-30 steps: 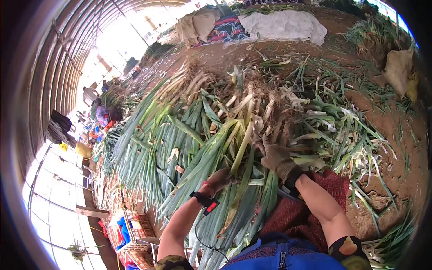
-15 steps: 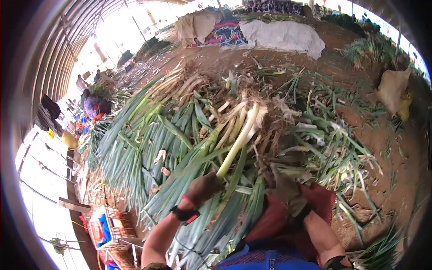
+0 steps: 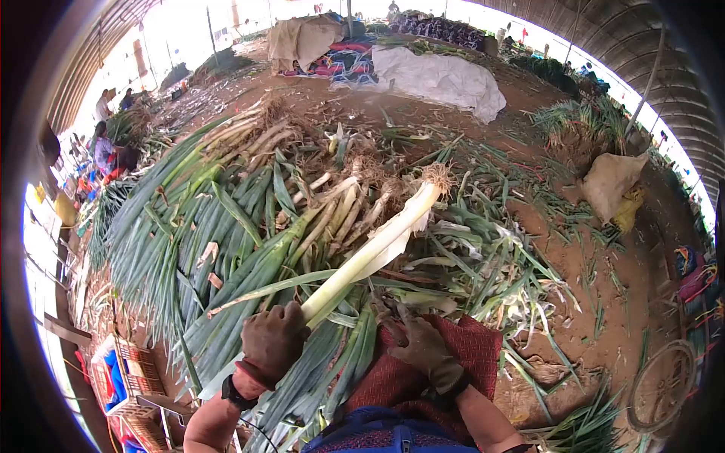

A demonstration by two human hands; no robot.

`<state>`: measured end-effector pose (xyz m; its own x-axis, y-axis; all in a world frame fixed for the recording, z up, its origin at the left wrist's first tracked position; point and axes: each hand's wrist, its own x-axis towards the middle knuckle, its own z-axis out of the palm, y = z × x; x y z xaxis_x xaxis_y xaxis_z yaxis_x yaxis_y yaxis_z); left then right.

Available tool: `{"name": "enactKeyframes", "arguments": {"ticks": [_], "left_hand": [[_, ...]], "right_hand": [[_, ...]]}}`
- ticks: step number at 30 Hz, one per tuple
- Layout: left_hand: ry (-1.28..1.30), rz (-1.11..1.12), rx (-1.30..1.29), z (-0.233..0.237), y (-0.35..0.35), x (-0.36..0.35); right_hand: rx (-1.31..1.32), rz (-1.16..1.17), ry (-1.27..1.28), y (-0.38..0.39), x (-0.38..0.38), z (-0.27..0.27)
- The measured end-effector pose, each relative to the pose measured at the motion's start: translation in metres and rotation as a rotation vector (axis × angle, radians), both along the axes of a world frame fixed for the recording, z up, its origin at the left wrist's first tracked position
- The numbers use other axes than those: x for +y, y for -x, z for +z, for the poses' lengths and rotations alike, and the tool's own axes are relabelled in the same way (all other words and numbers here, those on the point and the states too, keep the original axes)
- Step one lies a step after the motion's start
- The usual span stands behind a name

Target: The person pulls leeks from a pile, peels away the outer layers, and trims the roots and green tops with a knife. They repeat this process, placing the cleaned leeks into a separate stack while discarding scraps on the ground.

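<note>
- Left hand [image 3: 273,343], gloved: closed around the green lower part of one leek [image 3: 355,268], with fingers wrapped over.
- Leek: tilted above the pile of leeks [image 3: 226,215], with roots [image 3: 438,177] at the upper right, well apart from both palms.
- Right hand [image 3: 423,347], gloved: partly open, with fingers bent forward near the stalk and over the red cloth [image 3: 472,347]. Impossible to tell whether anything thin is between the fingertips.
- Likely fault: swinging or dropping of the root end. Probable cause: support at the leaf end only, with the pale length unsupported.
- Likely fault: tearing or bruising of the pale stalk. Probable cause: excess pull on the loose outer layer [image 3: 394,248], or too tight a squeeze.
- Likely fault: snagging. Probable cause: long leaf [image 3: 268,288] crossing close to the left hand and trailing over neighbouring leaves.
- Likely fault: fresh dirt on the pale stalk. Probable cause: contact with soil-caked roots in the pile.
- Surface: brown soil floor [image 3: 570,260], strewn with leaf scraps [image 3: 483,257]; heaped leeks directly in front.
- Room: long shelter with curved ribbed roof [image 3: 642,72] and bright side openings. White sheet [image 3: 442,79] and tan sheet [image 3: 302,41] at the far side; crates [image 3: 140,362] at lower left; seated person [image 3: 104,151] in the left background; hoop [image 3: 662,385] at lower right.
</note>
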<state>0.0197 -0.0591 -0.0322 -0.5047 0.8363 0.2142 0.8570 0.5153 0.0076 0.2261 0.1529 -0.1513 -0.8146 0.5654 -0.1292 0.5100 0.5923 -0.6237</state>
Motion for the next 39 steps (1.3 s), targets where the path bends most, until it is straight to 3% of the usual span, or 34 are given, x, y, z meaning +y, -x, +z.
{"name": "enactKeyframes", "arguments": {"ticks": [10,13,14,17,18,22,25,26,28,31,33,37,39], "left_hand": [[-0.048,0.054,0.127,0.01,-0.005,-0.013],[-0.061,0.03,-0.078,0.018,0.0,-0.015],[-0.139,-0.083,-0.164,0.02,0.007,-0.018],[-0.028,-0.145,-0.652,0.03,0.027,-0.019],[-0.086,-0.147,-1.033,0.029,0.034,-0.019],[-0.228,-0.192,-1.619,0.024,0.047,-0.017],[-0.265,-0.338,-1.625,-0.002,0.063,-0.016],[-0.376,-0.109,-1.927,-0.009,0.063,-0.014],[-0.373,-0.133,-1.851,-0.034,0.078,-0.006],[-0.193,-0.217,-1.595,-0.033,0.089,0.006],[-0.213,-0.111,-1.645,-0.049,0.093,0.019],[-0.245,-0.205,-1.62,-0.069,0.094,0.034],[-0.2,-0.136,-1.589,-0.072,0.101,0.037]], "right_hand": [[-0.011,0.087,-0.039,-0.012,-0.013,0.008],[0.123,0.123,-0.139,-0.013,-0.017,-0.006],[0.128,0.133,-0.167,-0.014,-0.018,-0.008],[0.135,0.178,-0.23,-0.013,-0.023,-0.012],[0.127,0.197,-0.237,-0.013,-0.024,-0.013],[0.183,0.203,-0.189,-0.016,-0.028,-0.005],[0.317,0.125,-0.204,-0.02,-0.024,-0.007],[0.35,0.089,-0.223,-0.024,-0.02,-0.009],[0.405,0.025,-0.239,-0.028,-0.013,-0.013],[0.396,-0.151,0.077,-0.029,-0.023,0.031],[0.372,-0.07,0.161,-0.03,-0.025,0.038],[0.275,0.092,0.188,-0.024,-0.056,0.062],[0.174,0.139,0.296,-0.019,-0.077,0.074]]}}
